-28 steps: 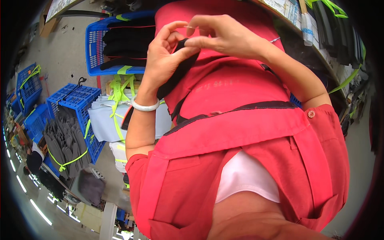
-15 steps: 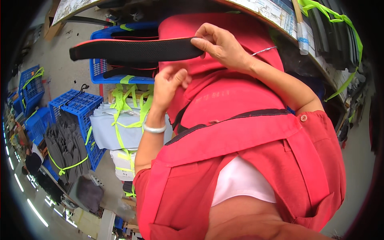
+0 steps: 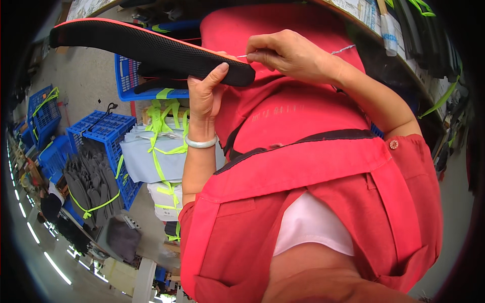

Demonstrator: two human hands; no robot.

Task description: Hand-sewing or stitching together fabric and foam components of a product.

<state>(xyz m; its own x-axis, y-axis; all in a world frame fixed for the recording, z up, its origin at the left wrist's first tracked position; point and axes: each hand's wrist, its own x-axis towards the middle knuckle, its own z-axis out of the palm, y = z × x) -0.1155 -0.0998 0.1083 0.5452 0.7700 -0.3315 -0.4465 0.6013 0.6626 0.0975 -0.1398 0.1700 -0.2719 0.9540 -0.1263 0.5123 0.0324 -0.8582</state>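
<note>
High in the view, in front of the person's chest, a long black mesh insole (image 3: pixel 146 48) with a thin orange-red edge is held flat, its toe reaching toward the upper left and its rounded heel pointing right. At that heel end the left hand (image 3: pixel 204 98) clamps its grip on the insole, thumb pressed up against the black underside and fingers hidden behind it. A pale bangle (image 3: pixel 200 143) circles that wrist. Just right of the heel, the right hand (image 3: pixel 288 53) has its fingertips pinched together on a fine light thread or thin needle-like piece (image 3: pixel 242 56) that touches the insole's edge; it is too small to tell which.

Behind both hands is a red apron (image 3: pixel 303 166) with a dark strap, worn over a red top. Farther out, on the floor to the left, stand blue plastic crates (image 3: pixel 96 129), one holding a bundle of grey insoles (image 3: pixel 91 184) tied with yellow-green tape (image 3: pixel 93 207). Pale grey stacks (image 3: pixel 144 159) tied the same way sit beside them. A shelf (image 3: pixel 404 30) with dark goods curves along the upper right.

Risk, as a judgement: only the heel is gripped, so the long free end could sag or twist, and a hard pull might snap the thread or fray the edge.
</note>
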